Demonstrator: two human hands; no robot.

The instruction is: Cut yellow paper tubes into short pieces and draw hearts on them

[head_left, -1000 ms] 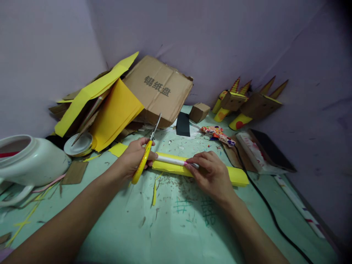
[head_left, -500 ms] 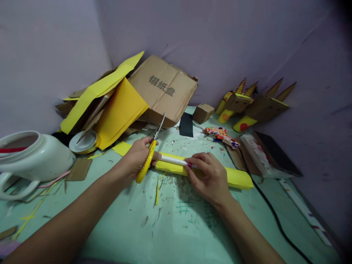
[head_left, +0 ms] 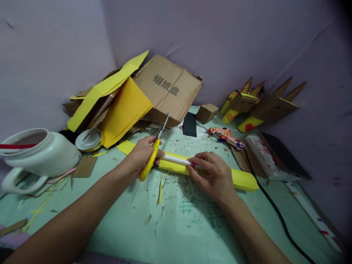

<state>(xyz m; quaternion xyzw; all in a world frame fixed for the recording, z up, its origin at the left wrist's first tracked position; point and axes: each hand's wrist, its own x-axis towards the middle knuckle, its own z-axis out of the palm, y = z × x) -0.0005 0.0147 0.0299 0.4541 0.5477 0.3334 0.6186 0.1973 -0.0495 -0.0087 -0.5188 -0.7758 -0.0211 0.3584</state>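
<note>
Left hand (head_left: 141, 156): closed around yellow-handled scissors (head_left: 154, 154); blades appear closed, tips aimed up and away toward the cardboard sheet (head_left: 170, 90).
Right hand (head_left: 216, 174): fingers pinched on a white pen (head_left: 178, 160), palm pressing on the yellow paper strip (head_left: 242, 179).
Strip location: flat on the green table (head_left: 123, 227), between both hands, just in front of the black card (head_left: 189, 124).
Strip axis: long axis runs left to right, far end angled slightly toward the black cable (head_left: 275, 216).
Pen axis: lies along the strip, tip under the right fingers.
Risk, scissors: blades sit beside the pen; a slip could nick the strip's edge.
Risk, strip: light paper, likely to shift if palm pressure eases.
Surroundings: white jug (head_left: 41, 154) at left, paper scraps (head_left: 160, 190) nearby.
</note>
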